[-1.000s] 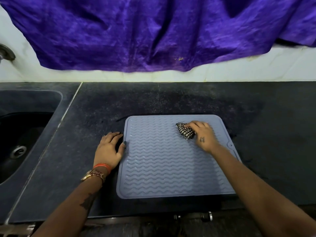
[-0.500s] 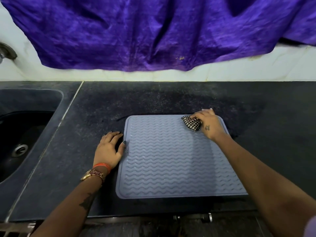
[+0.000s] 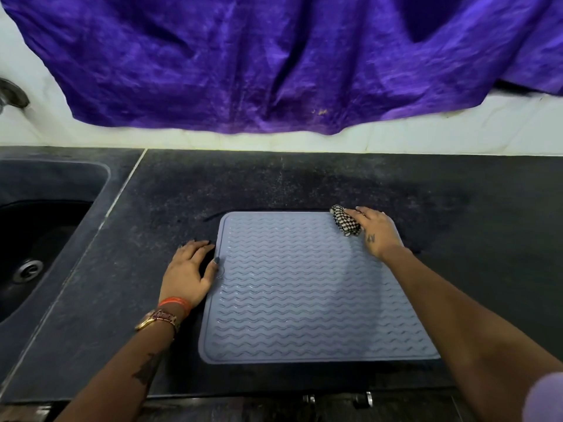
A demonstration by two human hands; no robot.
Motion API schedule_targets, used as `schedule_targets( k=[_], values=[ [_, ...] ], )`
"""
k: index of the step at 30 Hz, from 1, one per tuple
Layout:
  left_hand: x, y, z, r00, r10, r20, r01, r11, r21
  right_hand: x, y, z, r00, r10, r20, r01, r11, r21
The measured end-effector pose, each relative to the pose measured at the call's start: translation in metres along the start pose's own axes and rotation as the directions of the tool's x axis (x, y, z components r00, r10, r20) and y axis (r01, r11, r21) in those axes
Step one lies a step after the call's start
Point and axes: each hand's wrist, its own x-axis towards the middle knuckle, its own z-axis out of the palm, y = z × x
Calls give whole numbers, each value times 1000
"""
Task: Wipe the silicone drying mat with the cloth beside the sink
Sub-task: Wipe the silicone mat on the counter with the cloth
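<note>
A grey-blue silicone drying mat [image 3: 298, 293] with wavy ridges lies flat on the dark counter. My right hand [image 3: 376, 231] grips a bunched black-and-white checked cloth [image 3: 344, 220] and presses it on the mat's far right corner. My left hand [image 3: 189, 272] rests flat on the counter at the mat's left edge, its thumb touching the rim.
A dark sink [image 3: 36, 239] with a metal drain [image 3: 27, 269] is set into the counter at the left. A purple fabric [image 3: 289, 62] hangs over the white tiled wall behind. The counter's front edge runs just below the mat.
My right hand has slid the cloth from the mat's upper middle toward the far right corner. The left hand has stayed in place.
</note>
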Motion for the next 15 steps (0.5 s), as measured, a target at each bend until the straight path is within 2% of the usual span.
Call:
schedule_targets(
  k=[2, 3, 6, 8, 12, 15],
  values=[
    [0, 1, 0, 1000, -1, 2, 1, 1000, -1, 10, 5, -15, 998, -51, 36, 46, 992, 118],
    [-1, 1, 0, 1000, -1, 2, 1, 1000, -1, 12, 9, -18, 999, -53, 6, 51, 989, 141],
    [0, 1, 1, 1000, -4, -7, 4, 1000, -10, -2, 16, -7, 994, 55, -95, -51, 998, 46],
    [-1, 1, 1, 1000, -4, -6, 4, 1000, -13, -10, 19, 4, 993, 100, -62, -97, 994, 45],
    [-1, 2, 0, 1000, -10, -2, 10, 1000, -9, 4, 25, -18, 1000, 6, 1, -6, 977, 213],
    [-1, 1, 0, 1000, -2, -10, 1, 1000, -17, -10, 30, -16, 991, 58, -120, -34, 981, 193]
  ],
)
